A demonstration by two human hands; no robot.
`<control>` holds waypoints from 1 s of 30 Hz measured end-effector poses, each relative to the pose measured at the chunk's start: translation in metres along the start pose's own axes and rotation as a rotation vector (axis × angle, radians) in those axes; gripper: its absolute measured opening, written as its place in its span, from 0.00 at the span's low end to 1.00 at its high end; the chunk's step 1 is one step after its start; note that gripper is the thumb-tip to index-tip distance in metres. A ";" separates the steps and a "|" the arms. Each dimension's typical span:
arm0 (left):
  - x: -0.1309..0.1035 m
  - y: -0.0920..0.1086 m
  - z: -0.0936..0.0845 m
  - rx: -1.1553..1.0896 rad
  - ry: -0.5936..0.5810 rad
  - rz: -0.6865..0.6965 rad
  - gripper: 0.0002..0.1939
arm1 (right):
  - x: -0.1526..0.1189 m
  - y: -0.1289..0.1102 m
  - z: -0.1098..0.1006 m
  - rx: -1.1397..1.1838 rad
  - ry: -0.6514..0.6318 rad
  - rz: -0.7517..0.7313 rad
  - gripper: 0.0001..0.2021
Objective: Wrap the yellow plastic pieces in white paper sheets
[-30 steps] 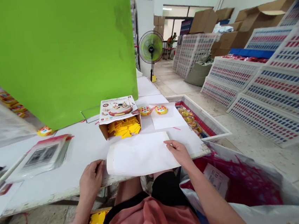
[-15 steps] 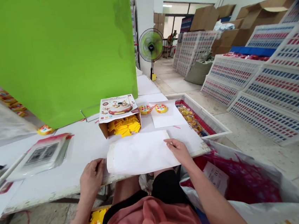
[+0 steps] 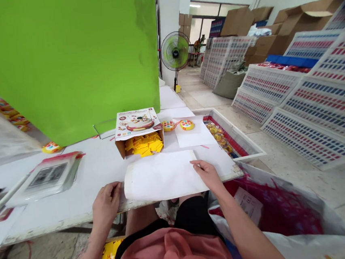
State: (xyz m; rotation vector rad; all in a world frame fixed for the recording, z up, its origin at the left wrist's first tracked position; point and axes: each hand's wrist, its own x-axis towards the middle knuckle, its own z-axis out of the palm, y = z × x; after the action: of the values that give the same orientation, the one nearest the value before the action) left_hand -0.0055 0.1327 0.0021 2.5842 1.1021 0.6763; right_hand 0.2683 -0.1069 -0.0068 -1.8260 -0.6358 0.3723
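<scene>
White sheet (image 3: 161,175), blank on top, curled at its 9 o'clock end, spread along the near edge of the table (image 3: 94,169). Right hand (image 3: 206,175) at 3 o'clock, fingertips at the sheet's edge; pinching or merely resting, impossible to tell. Left hand (image 3: 106,197) between 8 and 9 o'clock, just beside it, fingers curled, any contents hidden. Apparently done: sheet laid out, box (image 3: 137,122) at 11 o'clock opened. Apparently not done: anything on the sheet. Amount left, impossible to judge.
</scene>
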 end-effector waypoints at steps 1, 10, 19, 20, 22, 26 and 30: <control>0.000 0.000 0.000 -0.006 0.000 -0.001 0.17 | 0.000 -0.001 0.000 0.000 0.001 -0.001 0.15; 0.001 -0.001 -0.001 -0.074 -0.052 -0.055 0.18 | 0.000 0.001 -0.001 -0.012 -0.007 -0.005 0.14; 0.003 0.017 -0.003 -0.347 -0.097 -0.111 0.23 | 0.002 0.007 0.000 -0.003 -0.004 -0.013 0.15; 0.001 0.018 -0.004 -0.385 -0.093 -0.129 0.24 | 0.002 0.007 0.000 0.000 -0.005 -0.012 0.16; -0.001 0.019 -0.007 -0.472 -0.092 -0.141 0.24 | 0.003 0.007 -0.001 0.008 -0.005 -0.008 0.16; -0.002 0.019 -0.010 -0.632 0.002 -0.154 0.25 | 0.006 0.009 -0.002 0.052 0.011 0.005 0.17; 0.000 0.018 -0.010 -0.725 0.081 -0.205 0.22 | 0.010 0.011 -0.002 0.117 0.038 0.005 0.17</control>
State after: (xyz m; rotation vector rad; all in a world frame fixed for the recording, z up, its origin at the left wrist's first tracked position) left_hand 0.0011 0.1206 0.0177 1.8209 0.9023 0.9251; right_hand 0.2799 -0.1051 -0.0156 -1.7199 -0.5719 0.3702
